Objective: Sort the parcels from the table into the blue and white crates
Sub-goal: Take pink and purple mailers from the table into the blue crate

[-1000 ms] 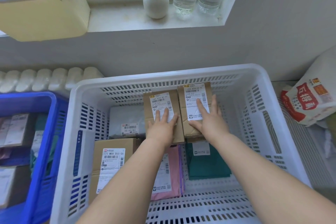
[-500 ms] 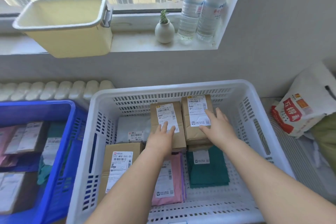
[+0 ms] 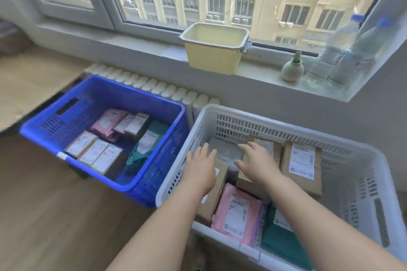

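Hands over the white slotted plastic crate (image 3: 248, 114), palms down, fingers spread and holding nothing; the left hand (image 3: 201, 166) hovers above the crate's left wall and a brown cardboard box (image 3: 214, 193) that lies along that wall; the right hand (image 3: 256, 161) hovers above a second brown cardboard parcel (image 3: 272, 146), its fingertips reaching toward a grey flat mailer (image 3: 222, 149) at the far left corner; whether either hand touches the parcel beneath it cannot be told, as the picture is blurred there. Further contents of the white crate: a third brown parcel with a white printed label (image 3: 301, 166) just to the right of the right hand; a pink plastic mailer with a white label (image 3: 236, 213) at the near side, between the 2 forearms; a dark green soft mailer (image 3: 279, 242) beside it, partly hidden by the right forearm. To the left, just beside the white crate, stands the blue slotted plastic crate (image 3: 136, 97) on the wooden floor (image 3: 55, 215); it holds a pink mailer (image 3: 105, 122), several brown labelled boxes (image 3: 94, 154) and a green soft mailer (image 3: 145, 145). Behind both crates runs a white ribbed radiator (image 3: 158, 88); on the window sill (image 3: 259, 72) above stand a pale yellow plastic tub (image 3: 214, 48), a small white vase with a green sprig (image 3: 293, 69) and 2 clear water bottles (image 3: 345, 50).
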A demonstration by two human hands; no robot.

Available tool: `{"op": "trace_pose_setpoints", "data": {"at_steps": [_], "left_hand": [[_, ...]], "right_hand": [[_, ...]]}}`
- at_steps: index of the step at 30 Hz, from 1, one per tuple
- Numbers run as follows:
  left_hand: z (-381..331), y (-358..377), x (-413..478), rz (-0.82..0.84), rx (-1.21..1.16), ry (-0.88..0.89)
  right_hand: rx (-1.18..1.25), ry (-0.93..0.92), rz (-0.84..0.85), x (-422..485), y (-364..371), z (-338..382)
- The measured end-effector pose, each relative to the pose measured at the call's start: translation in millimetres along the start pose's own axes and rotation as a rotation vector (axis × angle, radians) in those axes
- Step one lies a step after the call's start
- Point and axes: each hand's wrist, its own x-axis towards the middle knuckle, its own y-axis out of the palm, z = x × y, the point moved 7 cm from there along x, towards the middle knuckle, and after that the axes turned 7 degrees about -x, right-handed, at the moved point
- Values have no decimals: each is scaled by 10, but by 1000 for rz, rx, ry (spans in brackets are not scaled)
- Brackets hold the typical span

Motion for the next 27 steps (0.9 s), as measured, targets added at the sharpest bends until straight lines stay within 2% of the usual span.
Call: {"op": "trace_pose_setpoints", "data": {"at_steps": [3, 8, 12, 20, 27], "left_hand": [[533, -185, -328, -81, -110, -101], [1788, -572, -1016, -243, -239, -351], [2748, -758, -1518, -283, -313, -489], [4713, -1199, -2407, -350, -381, -665], [5914, -1403, -2798, -377, -428, -779]], "right_hand": [[-48, -112, 31, 29, 66, 574], [-111, -323, 3, 31, 187, 1932], [-149, -439, -3, 31, 376, 3109], [-187, -649, 59, -100, 1073, 5413], [-200, -719, 135, -125, 1573, 6699]]}}
